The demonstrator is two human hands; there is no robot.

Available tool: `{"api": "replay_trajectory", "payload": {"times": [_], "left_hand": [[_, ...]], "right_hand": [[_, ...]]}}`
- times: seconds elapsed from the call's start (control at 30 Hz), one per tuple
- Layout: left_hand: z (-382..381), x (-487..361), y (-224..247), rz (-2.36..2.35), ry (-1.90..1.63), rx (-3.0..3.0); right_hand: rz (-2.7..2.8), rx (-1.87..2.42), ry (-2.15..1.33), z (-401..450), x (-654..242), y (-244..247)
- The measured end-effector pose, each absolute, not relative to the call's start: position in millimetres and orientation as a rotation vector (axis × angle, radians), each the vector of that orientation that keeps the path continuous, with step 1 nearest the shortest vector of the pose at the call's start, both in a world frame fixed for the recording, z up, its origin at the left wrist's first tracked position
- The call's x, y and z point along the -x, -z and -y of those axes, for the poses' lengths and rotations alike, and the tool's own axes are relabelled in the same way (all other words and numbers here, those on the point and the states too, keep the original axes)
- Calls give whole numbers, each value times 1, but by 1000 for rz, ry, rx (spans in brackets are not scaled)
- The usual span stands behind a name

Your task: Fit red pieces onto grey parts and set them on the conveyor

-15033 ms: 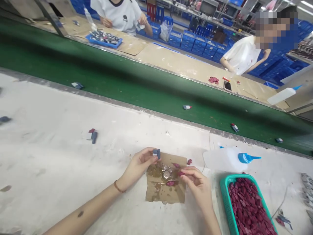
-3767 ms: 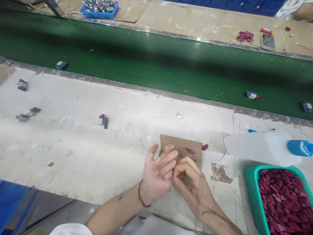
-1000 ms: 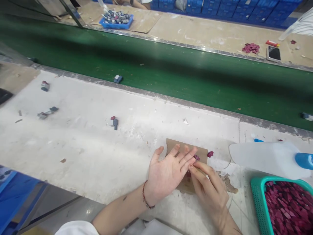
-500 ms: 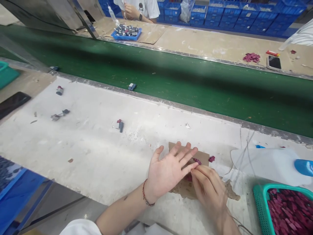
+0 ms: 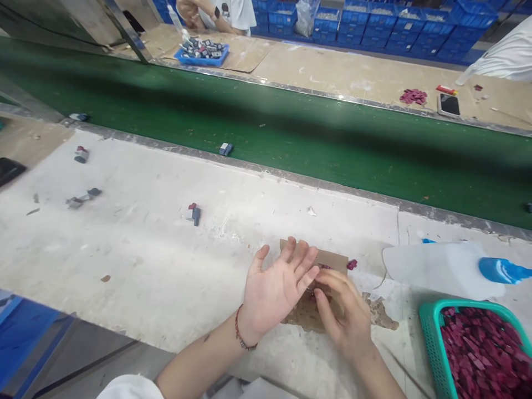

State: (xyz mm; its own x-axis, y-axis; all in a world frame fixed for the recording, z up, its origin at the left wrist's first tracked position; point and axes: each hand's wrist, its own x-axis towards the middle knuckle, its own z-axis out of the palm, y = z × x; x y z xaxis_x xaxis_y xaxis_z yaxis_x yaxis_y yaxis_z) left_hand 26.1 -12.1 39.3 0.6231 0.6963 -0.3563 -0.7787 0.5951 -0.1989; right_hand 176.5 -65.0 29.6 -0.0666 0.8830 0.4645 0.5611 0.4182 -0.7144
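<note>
Fingers of two hands over cardboard

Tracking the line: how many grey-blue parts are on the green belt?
3: one part far left, another left of centre, a third cut off at the right edge; more may be hidden.

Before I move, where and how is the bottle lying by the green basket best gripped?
Probably around the middle of the bottle, from above, with the right hand, the nearer one. It lies on its side, blue cap to the right, so its broad body can be straddled; the green basket crowds its near edge.
</note>
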Motion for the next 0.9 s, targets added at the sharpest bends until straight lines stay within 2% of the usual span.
{"api": "replay_trajectory", "payload": {"times": [0.2,0.6,0.9], "left_hand": [[14,-28,-39,-286,-912,504],[7,-29,-49,-326,-1093,585],[5,-18,-42,-99,-1121,569]], "right_hand": [[1758,1239,-610,80,-160,-23],[2055,1190,-385,86,-143,-12],[2066,1065,-361,89,-138,-14]]}}
